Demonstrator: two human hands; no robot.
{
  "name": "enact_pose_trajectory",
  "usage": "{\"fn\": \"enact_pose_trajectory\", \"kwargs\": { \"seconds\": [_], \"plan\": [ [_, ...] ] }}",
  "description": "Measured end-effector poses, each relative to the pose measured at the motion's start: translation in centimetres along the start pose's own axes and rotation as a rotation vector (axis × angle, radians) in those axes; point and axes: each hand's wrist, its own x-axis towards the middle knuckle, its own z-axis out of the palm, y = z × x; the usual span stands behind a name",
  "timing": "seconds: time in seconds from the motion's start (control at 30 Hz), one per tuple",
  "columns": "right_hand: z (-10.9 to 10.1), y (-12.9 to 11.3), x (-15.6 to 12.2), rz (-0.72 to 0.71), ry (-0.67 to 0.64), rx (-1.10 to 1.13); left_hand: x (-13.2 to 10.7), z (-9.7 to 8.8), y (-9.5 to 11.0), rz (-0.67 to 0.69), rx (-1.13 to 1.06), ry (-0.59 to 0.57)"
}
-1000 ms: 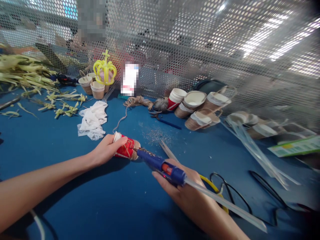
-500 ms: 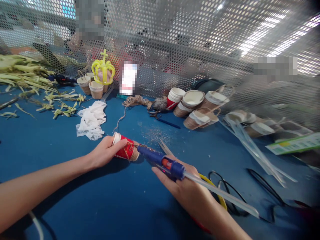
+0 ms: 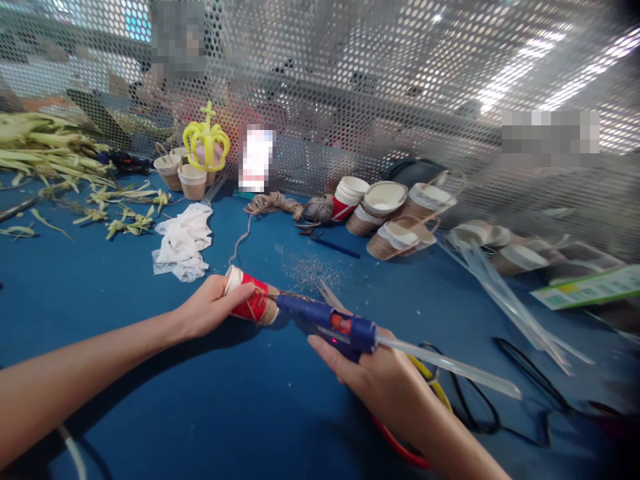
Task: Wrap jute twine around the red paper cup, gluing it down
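Note:
My left hand (image 3: 213,303) is closed around a red and white paper cup (image 3: 254,308) lying on its side, its base end wrapped in twine. From the cup a strand of twine (image 3: 242,243) runs back to a loose coil. My right hand (image 3: 367,373) grips a blue hot glue gun (image 3: 325,320) with a clear glue stick (image 3: 450,363) poking out of its rear. The gun's nozzle touches or nearly touches the twine-wrapped part of the cup; I cannot tell which. Partly behind the gun lie scissors (image 3: 330,297), blades showing, yellow and red handles near my right wrist.
Several twine-wrapped cups (image 3: 393,239) stand at the back right, beside clear glue sticks (image 3: 510,300) and black cables (image 3: 475,400). A white crumpled cloth (image 3: 184,240), a yellow crown (image 3: 207,140) and dry husks (image 3: 50,150) are at left. A perforated metal screen (image 3: 310,87) closes off the back.
The rear of the glue gun has swung slightly to the right and up, with the glue stick now more level. My right hand has shifted a little right. The left hand and cup barely moved.

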Motion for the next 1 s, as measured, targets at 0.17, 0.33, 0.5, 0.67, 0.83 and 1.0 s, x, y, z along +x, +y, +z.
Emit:
{"fn": "enact_pose_trajectory", "kwargs": {
  "seconds": [0.17, 0.33, 0.5, 0.67, 0.83, 1.0],
  "plan": [
    [0.9, 0.0, 0.4, 0.069, 0.036, 0.03, -0.1, 0.0, 0.1, 0.025, 0.11, 0.015],
    [0.9, -0.1, 0.1, 0.103, 0.072, 0.033, 0.0, 0.1, 0.1, 0.002, 0.049, 0.01],
    [0.4, -0.4, 0.8, 0.074, 0.013, 0.105, -0.1, 0.0, 0.0, 0.041, 0.124, 0.003],
    [0.5, -0.7, 1.0, 0.095, 0.033, 0.121, -0.3, 0.0, 0.1, 0.091, 0.203, 0.034],
    [0.0, -0.7, 0.7, 0.071, 0.024, 0.084, -0.2, 0.1, 0.2, 0.024, 0.102, 0.006],
    [-0.2, -0.5, 0.7, 0.053, 0.012, 0.048, -0.2, 0.1, 0.0, 0.048, 0.144, 0.035]
  ]
}}
